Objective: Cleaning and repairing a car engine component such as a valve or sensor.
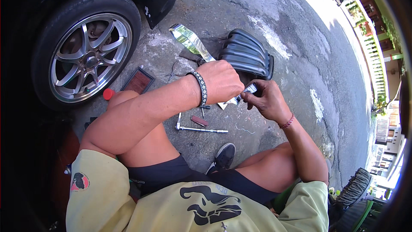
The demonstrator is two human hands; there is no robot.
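Observation:
My left hand (221, 79), a patterned band at its wrist, is closed in a fist. A shiny silvery strip (189, 41) runs up and to the left from behind its knuckles, curling at the far end. Close to its right, my right hand (270, 102) pinches a small silvery piece (250, 88) between thumb and fingers. The fingertips of both hands nearly meet, and the left hand hides part of what lies between them. Just beyond the hands sits a black ribbed plastic cover (245, 53) on the ground.
On the left stands a dark car with a spoked wheel (89, 60). Beside the tyre lie a red pleated air filter (138, 80) and a red cap (108, 94). A ratchet wrench (201, 129) and a reddish-brown block (199, 121) rest near my shoe (225, 155).

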